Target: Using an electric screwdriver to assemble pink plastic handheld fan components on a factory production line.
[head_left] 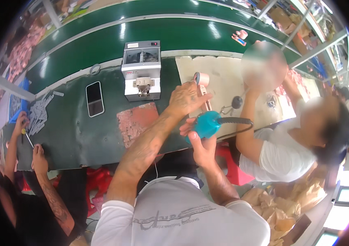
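A white T-shirt (162,197) at the near edge of the scene carries the largest lettering (174,217): one big word in grey slanted script, with smaller, thinner lines of print set close beside it. It stands upside down in this view, and the small lines are blurred.

On the grey box-shaped machine (142,88) at the far side of the table, a small red mark with tiny dark characters (134,73) sits on the front strip. On its top, toward the left, is a pale label (133,45), too small to read; toward the right, a dark panel (154,44) shows red, whether figures or a switch cannot be told.
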A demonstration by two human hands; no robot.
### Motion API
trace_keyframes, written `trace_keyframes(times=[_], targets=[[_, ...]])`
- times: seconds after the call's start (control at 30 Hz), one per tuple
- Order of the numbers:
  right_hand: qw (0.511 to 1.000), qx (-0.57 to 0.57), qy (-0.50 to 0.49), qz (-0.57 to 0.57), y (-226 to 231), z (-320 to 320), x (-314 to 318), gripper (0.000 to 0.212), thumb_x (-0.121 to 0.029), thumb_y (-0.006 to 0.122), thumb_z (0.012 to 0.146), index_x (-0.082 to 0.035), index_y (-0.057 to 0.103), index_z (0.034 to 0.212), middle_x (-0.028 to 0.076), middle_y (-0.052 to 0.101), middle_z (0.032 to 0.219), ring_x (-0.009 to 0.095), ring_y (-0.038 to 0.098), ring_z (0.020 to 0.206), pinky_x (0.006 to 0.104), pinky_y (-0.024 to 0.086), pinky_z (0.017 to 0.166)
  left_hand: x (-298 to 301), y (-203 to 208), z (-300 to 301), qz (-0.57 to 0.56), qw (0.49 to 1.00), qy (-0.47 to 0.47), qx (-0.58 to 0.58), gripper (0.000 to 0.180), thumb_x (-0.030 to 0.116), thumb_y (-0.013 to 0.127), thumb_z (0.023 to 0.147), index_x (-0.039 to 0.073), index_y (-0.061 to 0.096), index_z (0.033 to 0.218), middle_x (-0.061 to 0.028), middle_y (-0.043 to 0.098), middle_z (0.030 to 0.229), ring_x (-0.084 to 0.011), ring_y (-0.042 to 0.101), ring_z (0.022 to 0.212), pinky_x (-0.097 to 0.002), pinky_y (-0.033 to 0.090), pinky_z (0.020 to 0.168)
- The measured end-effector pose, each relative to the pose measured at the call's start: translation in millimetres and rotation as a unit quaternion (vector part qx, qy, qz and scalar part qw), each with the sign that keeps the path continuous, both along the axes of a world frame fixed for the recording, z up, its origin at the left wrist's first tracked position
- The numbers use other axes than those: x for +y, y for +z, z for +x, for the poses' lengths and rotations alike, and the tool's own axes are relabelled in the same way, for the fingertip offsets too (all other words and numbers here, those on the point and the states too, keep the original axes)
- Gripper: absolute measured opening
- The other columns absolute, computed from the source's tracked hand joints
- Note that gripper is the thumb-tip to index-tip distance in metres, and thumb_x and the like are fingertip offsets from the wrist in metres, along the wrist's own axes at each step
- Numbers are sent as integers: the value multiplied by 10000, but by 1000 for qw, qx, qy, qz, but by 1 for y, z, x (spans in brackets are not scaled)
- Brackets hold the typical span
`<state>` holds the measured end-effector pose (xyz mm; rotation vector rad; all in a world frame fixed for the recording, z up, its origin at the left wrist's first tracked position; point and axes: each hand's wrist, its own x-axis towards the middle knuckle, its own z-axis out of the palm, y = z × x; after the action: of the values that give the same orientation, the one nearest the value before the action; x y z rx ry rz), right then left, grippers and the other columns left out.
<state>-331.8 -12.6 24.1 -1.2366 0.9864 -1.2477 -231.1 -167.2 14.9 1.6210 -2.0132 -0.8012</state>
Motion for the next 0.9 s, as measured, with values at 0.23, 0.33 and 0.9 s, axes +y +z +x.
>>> trace_keyframes(times=[0.23, 0.33, 0.9], targets=[[998, 33, -54, -26, 6, -15, 4, 600, -412, 698, 1017, 83, 558, 1327, 175, 717, 1081, 242, 693, 964, 379, 557, 890, -9, -28, -21, 41, 998, 37, 23, 608, 521, 666, 891, 4, 666, 1210, -219, 730, 1184, -401, 700, 1119, -488, 549, 993], [996, 54, -60, -32, 9, -18, -5, 601, -426, 687, 1019, 83, 560, 1314, 169, 720, 1066, 242, 690, 964, 379, 546, 884, 20, -26, 4, -35, 993, 66, 92, 337, 330, 700, 900, 28, 657, 1041, -185, 727, 1020, -402, 711, 975, -522, 566, 877], [976, -146, 51, -156, 23, 109, -114, 486, -421, 707, 1029, 25, 608, 1194, 51, 635, 773, 148, 611, 722, 293, 481, 668, 117, -23, 167, -222, 975, 17, 23, 300, 308, 765, 933, 98, 774, 1147, -117, 678, 1160, -339, 633, 1113, -466, 504, 989]])
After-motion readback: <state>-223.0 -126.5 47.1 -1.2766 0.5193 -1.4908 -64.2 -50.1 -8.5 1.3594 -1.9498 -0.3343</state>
